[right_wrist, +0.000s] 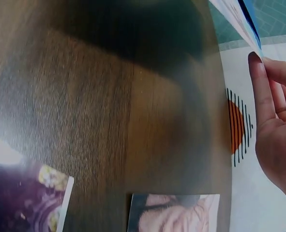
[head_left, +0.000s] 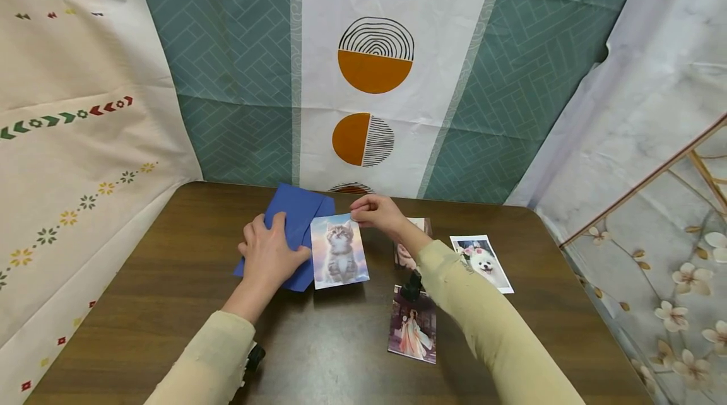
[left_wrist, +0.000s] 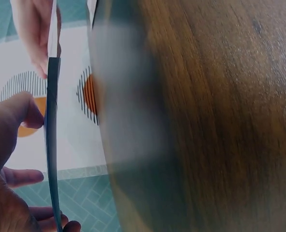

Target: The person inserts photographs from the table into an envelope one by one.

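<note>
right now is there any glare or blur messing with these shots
Head view: pale sheen on the table, though the kitten card looks clear; left wrist view: a blurred, pale reflection along the table's edge; right wrist view: bright glare by the purple card, plus a broad dark patch on the table, shadow or reflection, I can't tell which.

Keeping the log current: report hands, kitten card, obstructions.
Left hand holds blue envelope. Right hand pinches kitten card at corner. Other pictures rightward, seemingly clear.

Left hand (head_left: 269,255) partly hides blue envelope (head_left: 298,206); right forearm (head_left: 483,310), pinkish photo (head_left: 404,258). Right wrist view crops purple photo (right_wrist: 26,200).
</note>
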`<act>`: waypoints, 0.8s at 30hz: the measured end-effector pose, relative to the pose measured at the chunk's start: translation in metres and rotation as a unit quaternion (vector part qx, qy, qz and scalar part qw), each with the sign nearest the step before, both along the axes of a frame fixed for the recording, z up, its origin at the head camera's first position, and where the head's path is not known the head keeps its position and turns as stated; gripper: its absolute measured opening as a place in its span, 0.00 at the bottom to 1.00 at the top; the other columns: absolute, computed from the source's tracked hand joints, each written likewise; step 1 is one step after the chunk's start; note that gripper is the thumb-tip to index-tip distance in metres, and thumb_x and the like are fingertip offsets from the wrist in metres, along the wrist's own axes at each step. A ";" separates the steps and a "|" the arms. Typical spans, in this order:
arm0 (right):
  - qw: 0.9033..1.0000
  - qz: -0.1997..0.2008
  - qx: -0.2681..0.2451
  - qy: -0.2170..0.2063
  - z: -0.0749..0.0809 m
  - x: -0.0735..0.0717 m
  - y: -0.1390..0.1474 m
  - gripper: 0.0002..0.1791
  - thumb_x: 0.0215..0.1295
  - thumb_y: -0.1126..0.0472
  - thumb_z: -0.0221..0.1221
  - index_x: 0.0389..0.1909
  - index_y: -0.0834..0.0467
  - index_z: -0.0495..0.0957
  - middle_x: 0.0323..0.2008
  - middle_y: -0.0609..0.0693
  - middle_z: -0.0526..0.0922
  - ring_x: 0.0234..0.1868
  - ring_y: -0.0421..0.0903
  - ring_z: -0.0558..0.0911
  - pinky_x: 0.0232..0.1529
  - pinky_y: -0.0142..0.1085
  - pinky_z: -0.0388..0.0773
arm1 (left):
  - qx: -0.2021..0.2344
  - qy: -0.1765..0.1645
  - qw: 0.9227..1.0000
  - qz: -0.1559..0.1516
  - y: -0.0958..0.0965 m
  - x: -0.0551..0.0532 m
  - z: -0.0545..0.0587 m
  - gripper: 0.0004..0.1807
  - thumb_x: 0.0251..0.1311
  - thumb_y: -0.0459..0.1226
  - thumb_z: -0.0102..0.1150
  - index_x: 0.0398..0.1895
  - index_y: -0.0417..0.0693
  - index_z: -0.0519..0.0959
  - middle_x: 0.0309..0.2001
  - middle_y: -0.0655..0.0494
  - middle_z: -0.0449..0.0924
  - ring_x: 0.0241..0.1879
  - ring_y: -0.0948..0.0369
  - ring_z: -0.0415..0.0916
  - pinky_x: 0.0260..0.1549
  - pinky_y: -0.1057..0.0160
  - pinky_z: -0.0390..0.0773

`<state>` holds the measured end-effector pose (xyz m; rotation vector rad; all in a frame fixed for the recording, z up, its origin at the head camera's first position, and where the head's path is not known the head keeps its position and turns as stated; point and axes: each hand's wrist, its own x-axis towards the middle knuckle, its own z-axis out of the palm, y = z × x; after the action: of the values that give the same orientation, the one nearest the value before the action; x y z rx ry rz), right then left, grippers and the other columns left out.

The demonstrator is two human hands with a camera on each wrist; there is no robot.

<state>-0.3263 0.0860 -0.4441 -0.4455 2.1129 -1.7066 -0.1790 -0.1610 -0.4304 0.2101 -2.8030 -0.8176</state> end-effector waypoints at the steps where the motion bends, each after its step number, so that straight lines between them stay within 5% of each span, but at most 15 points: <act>1: 1.000 -0.005 -0.003 0.000 0.000 0.000 -0.001 0.16 0.74 0.69 0.65 0.58 0.71 0.80 0.42 0.51 0.86 0.42 0.44 0.87 0.60 0.52 0.83 | -0.001 0.000 1.000 0.000 0.000 0.000 0.000 0.46 0.58 0.47 0.71 0.76 0.36 0.66 0.74 0.21 0.55 0.73 0.26 0.52 0.59 0.21 0.62; 7: 0.998 -0.045 -0.034 -0.002 -0.001 0.002 -0.010 0.17 0.73 0.70 0.64 0.59 0.74 0.79 0.38 0.49 0.85 0.40 0.42 0.86 0.66 0.61 0.76 | -0.004 -0.005 1.000 -0.001 0.003 0.000 0.000 0.46 0.58 0.47 0.70 0.76 0.34 0.66 0.74 0.20 0.55 0.73 0.26 0.52 0.59 0.21 0.62; 24: 0.991 -0.106 -0.085 -0.005 -0.012 0.004 -0.020 0.15 0.72 0.73 0.64 0.57 0.73 0.81 0.38 0.49 0.87 0.39 0.41 0.87 0.64 0.59 0.78 | -0.015 0.004 1.000 -0.013 0.011 0.003 0.005 0.47 0.58 0.49 0.73 0.75 0.32 0.67 0.74 0.20 0.55 0.72 0.25 0.53 0.60 0.21 0.62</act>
<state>-0.3219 0.0657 -0.4557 -0.2669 2.0792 -2.0139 -0.1763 -0.1497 -0.4255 0.1663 -2.8149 -0.7799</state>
